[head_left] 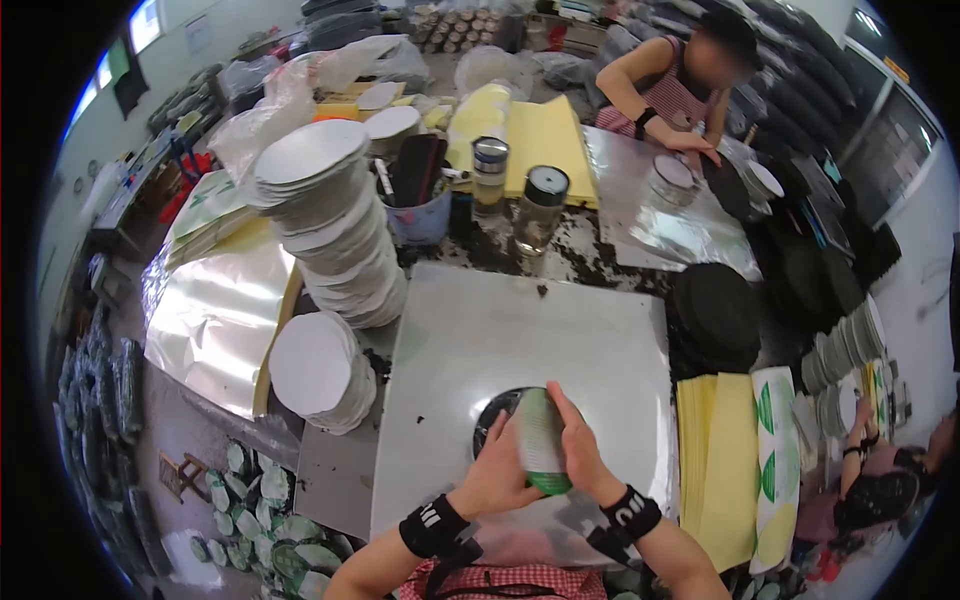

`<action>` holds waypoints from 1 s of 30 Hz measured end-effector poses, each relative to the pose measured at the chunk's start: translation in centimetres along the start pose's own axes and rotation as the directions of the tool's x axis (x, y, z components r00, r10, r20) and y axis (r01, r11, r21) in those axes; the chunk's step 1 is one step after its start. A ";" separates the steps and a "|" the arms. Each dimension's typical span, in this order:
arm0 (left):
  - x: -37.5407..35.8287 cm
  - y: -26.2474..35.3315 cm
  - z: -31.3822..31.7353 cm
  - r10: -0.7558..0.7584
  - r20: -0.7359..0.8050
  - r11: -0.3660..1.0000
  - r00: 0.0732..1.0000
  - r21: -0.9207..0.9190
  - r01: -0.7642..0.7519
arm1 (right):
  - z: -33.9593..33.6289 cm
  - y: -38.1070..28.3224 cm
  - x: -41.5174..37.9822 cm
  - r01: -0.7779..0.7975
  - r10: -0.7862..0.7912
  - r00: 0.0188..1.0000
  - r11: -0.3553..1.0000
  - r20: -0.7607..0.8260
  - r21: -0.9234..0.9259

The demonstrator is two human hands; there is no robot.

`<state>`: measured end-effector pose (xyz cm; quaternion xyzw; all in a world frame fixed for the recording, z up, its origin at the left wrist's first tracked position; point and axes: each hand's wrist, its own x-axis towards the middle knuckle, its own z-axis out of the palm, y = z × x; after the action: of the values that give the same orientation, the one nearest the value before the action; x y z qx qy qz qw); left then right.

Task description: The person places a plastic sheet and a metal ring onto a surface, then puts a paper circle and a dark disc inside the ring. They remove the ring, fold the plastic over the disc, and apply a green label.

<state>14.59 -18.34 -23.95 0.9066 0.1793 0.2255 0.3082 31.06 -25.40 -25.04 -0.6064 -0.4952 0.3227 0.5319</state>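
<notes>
Between both palms, over the metal sheet [440, 350], is a round bundle [541, 440] with green-and-white printed wrapping, tilted on its edge. My left hand [497, 468] grips its left side with curved fingers. My right hand [588, 455] presses against its right side, fingers long and close together. Behind my left fingers a dark, shiny round disc [488, 418] lies on the sheet, partly hidden by the hand and the bundle. What is inside the wrapping cannot be made out.
Tall stacks of white paper discs [312, 365] stand left. Stacked black discs [714, 318], yellow sheets [725, 470] and green-printed paper [773, 470] are right. Two lidded bottles [541, 210] and a blue tub [418, 222] stand behind. Co-workers [675, 90] sit across and at right.
</notes>
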 end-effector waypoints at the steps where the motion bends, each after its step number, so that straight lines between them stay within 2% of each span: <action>1: -0.4 -0.6 0.6 -0.229 -0.171 0.910 0.958 -0.387 0.149 | 0.6 0.6 -0.1 0.095 -0.088 0.995 0.978 0.047 -0.184; 2: -1.1 -0.8 0.8 -0.257 -0.252 0.892 0.933 -0.434 0.128 | 1.0 1.0 -0.6 0.181 -0.155 0.983 0.917 0.100 -0.355; 3: -1.5 -1.1 0.8 -0.279 -0.326 0.874 0.903 -0.476 0.098 | 2.1 -0.1 -0.7 0.238 -0.130 0.968 0.749 0.215 -0.618; 4: -1.7 -1.4 0.6 -0.299 -0.396 0.857 0.868 -0.512 0.062 | 3.0 -0.6 -0.5 0.272 -0.117 0.958 0.659 0.261 -0.702; 6: -1.6 -0.8 0.8 -0.267 -0.448 0.929 0.853 -0.354 0.105 | 4.2 -1.0 -0.6 0.338 -0.065 0.936 0.451 0.347 -0.826; 7: -1.7 -1.0 0.6 -0.232 -0.461 0.960 0.857 -0.249 0.127 | 4.3 -0.6 -0.6 0.323 -0.058 0.938 0.507 0.342 -0.799; 8: -1.8 -1.1 0.4 -0.190 -0.470 0.980 0.862 -0.138 0.141 | 4.4 -0.6 -0.6 0.322 -0.043 0.937 0.489 0.346 -0.811; 9: -2.3 -1.1 -0.2 -0.331 -0.376 0.943 0.866 -0.164 0.289 | 4.4 -0.8 -0.4 0.322 -0.032 0.937 0.470 0.348 -0.822; 11: -3.3 -0.9 -1.9 -0.585 -0.190 0.811 0.788 -0.161 0.563 | 4.8 -0.9 -0.2 0.320 -0.032 0.937 0.473 0.347 -0.821; 14: -3.5 -2.3 -2.2 -0.555 -0.082 0.829 0.828 -0.140 0.542 | 4.6 -0.8 -0.3 0.314 -0.038 0.938 0.513 0.344 -0.799; 15: -4.0 -3.4 -0.4 -0.384 -0.260 0.901 0.886 0.105 0.421 | 4.6 -0.9 -0.3 0.302 -0.030 0.941 0.515 0.336 -0.802; 17: -3.3 0.3 -0.9 -0.331 -0.143 0.899 0.933 0.252 0.358 | 4.0 0.1 -1.2 0.309 0.005 0.936 0.471 0.353 -0.826; 18: -2.7 2.4 -1.4 -0.312 -0.092 0.889 0.946 0.323 0.325 | 3.8 0.0 -1.4 0.331 -0.077 0.937 0.508 0.340 -0.796; 19: -2.5 4.6 -1.8 -0.165 -0.131 0.908 0.978 0.368 0.203 | 3.1 1.7 -1.9 0.372 -0.189 0.927 0.562 0.324 -0.739; 20: -2.6 6.2 -1.8 -0.026 -0.159 0.901 0.987 0.424 0.092 | 2.2 3.3 -3.1 0.326 -0.275 0.944 0.692 0.182 -0.645; 21: -2.8 6.8 -1.6 -0.044 -0.163 0.946 0.986 0.310 0.094 | 1.5 2.6 -2.9 0.347 -0.390 0.916 0.644 0.098 -0.682; 22: -3.3 7.2 -1.4 -0.069 -0.169 0.977 0.983 0.189 0.101 | 1.7 1.6 -3.0 0.204 -0.214 0.976 0.876 0.027 -0.436; 23: -4.0 7.7 -1.3 -0.113 -0.147 0.972 0.983 0.188 0.140 | 2.0 0.7 -3.1 0.018 -0.022 0.999 0.998 -0.047 -0.064; 24: -4.7 8.0 -1.2 -0.149 -0.124 0.968 0.981 0.187 0.170 | 2.2 -0.2 -3.2 -0.128 0.164 0.980 0.955 -0.117 0.269; 25: -5.5 8.1 -1.3 -0.177 -0.098 0.965 0.979 0.180 0.192 | 3.8 0.7 -4.4 0.035 -0.049 0.992 0.992 -0.118 -0.120; 26: -6.5 8.0 -1.2 -0.196 -0.128 0.952 0.972 0.214 0.220 | 4.9 1.3 -5.4 0.209 -0.263 0.964 0.848 -0.043 -0.486; 28: -8.0 8.1 -0.9 -0.210 -0.182 0.928 0.960 0.272 0.255 | 7.8 -0.5 -7.0 0.339 -0.232 0.929 0.848 0.290 -0.408; 29: -8.7 8.3 -1.3 -0.388 -0.032 0.892 0.921 0.240 0.384 | 7.7 -1.0 -7.0 0.345 -0.202 0.910 0.852 0.362 -0.393; 30: -9.4 7.2 -0.9 -0.451 -0.022 0.869 0.892 0.219 0.444 | 7.5 -1.5 -7.1 0.349 -0.171 0.886 0.858 0.431 -0.377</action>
<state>7.62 -27.62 -21.47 0.8719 0.4035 0.1134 0.2533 21.67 -29.74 -26.20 -0.5625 -0.7285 0.2366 0.3114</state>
